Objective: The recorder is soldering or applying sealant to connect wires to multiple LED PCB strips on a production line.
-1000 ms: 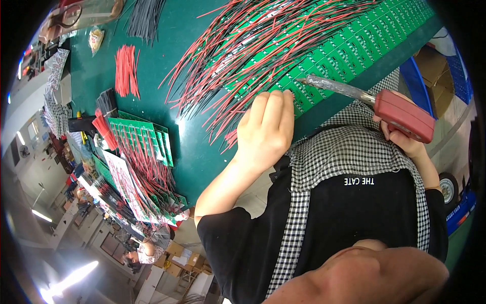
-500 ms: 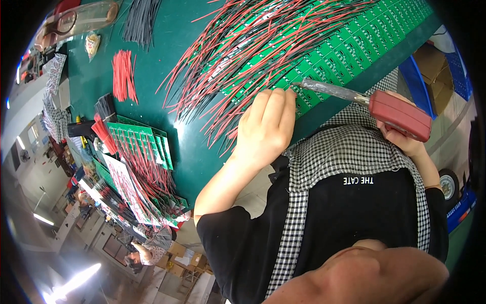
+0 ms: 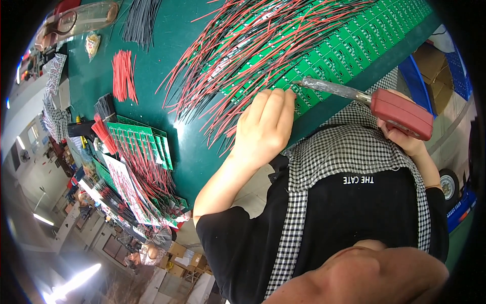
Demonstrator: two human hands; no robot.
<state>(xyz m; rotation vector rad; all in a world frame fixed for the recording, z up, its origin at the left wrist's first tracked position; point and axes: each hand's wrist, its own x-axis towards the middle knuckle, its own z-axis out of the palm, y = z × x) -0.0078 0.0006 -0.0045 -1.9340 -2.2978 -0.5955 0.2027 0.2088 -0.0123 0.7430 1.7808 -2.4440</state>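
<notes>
My right hand (image 3: 404, 141) grips the red handle of a soldering gun (image 3: 402, 114) from behind and below. Its long grey barrel points left, and the tip comes down on the green circuit board panel (image 3: 349, 53) just beyond my left fingertips. My left hand (image 3: 266, 121) lies over the panel's near edge, fingers bent and pressed together. Whatever they pinch is hidden beneath them. Red and black wires (image 3: 243, 71) fan across the panel, their loose ends hanging over its left side and passing by my left hand.
On the green table (image 3: 187, 167) lie a red wire bundle (image 3: 124, 76) and a black one (image 3: 140, 23). Wired boards (image 3: 136, 142) are stacked at the left, and a small packet (image 3: 92, 45) lies far left. A person (image 3: 149, 252) is in the background.
The soldering gun has shifted very slightly to the right, its tip still beside my left fingertips. My left hand has barely moved. The background person has changed posture.
</notes>
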